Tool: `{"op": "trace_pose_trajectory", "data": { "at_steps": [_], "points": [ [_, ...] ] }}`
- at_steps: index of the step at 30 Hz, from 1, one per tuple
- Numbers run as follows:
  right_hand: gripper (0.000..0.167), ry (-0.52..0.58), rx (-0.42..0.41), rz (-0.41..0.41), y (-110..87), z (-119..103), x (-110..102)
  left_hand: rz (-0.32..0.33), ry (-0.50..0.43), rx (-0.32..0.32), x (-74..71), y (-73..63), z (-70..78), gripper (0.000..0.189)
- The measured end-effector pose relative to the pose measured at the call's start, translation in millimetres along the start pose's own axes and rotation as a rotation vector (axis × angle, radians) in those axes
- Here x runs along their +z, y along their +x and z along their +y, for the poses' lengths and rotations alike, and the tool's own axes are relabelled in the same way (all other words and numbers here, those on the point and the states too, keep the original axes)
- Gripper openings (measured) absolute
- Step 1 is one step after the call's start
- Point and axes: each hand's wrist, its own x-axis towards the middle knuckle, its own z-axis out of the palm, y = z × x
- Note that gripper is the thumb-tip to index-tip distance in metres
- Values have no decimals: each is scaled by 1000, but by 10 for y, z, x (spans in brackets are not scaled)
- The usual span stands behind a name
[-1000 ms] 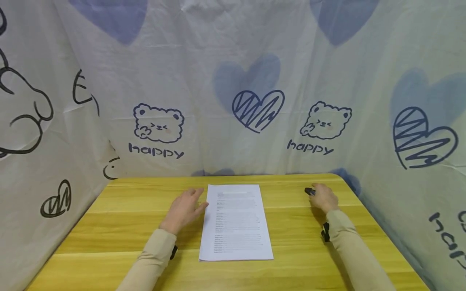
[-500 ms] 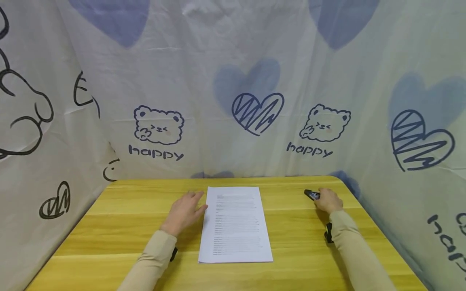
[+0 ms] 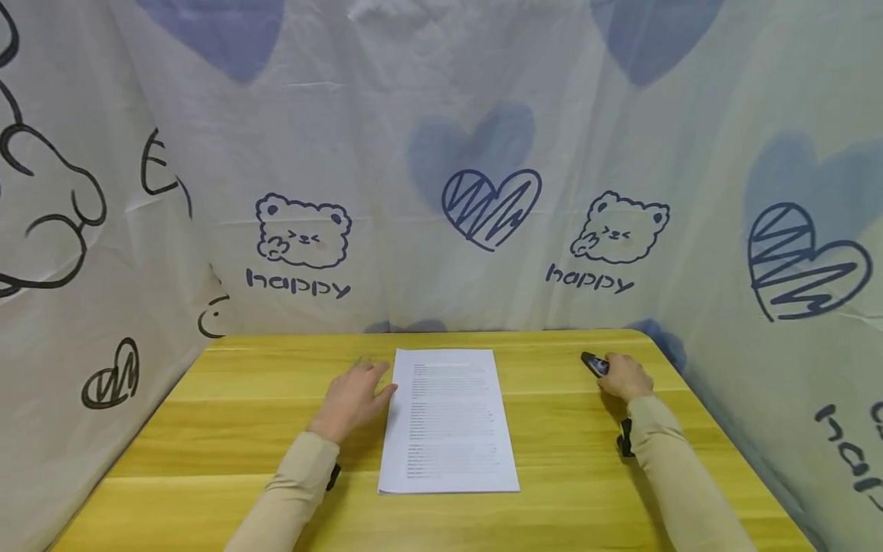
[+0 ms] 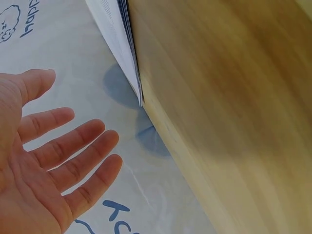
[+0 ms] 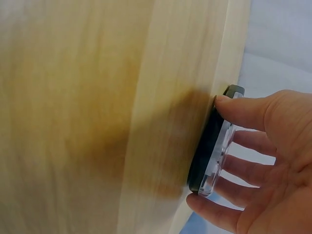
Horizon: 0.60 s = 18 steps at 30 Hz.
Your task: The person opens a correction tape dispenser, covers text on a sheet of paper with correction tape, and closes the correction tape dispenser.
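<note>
My left hand (image 3: 352, 399) is beside the left edge of a stack of printed white paper (image 3: 448, 422), its fingers spread and holding nothing. In the left wrist view the palm and fingers (image 4: 63, 161) are apart from the corner of the stack. At the right of the table my right hand (image 3: 626, 376) holds a small oblong black object (image 3: 595, 364) by its near end. Up close in the right wrist view, the oblong object (image 5: 212, 146) has a black body and a clear plastic side; the thumb touches one end, and the other fingers lie along the clear side, partly hidden.
A yellow wood-grain table (image 3: 552, 460) lies under both hands. White cloth (image 3: 386, 153) printed with hearts, bears and the word happy hangs behind and at both sides. Each wrist wears a black strap piece.
My right hand has shifted a little to the right and nearer, so more of the black object shows, turned more slantwise. My left hand and the paper stay about where they were.
</note>
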Motion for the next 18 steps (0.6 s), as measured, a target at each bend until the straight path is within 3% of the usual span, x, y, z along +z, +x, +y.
{"op": "trace_pose_trajectory", "data": {
  "at_steps": [8,18],
  "points": [
    [63,-16,19,1,6,-17,39,2,11,-2,29,-13,-29,47],
    [61,2,10,-37,-11,-76,18,5,-4,-2,49,-15,-38,43]
  ]
}}
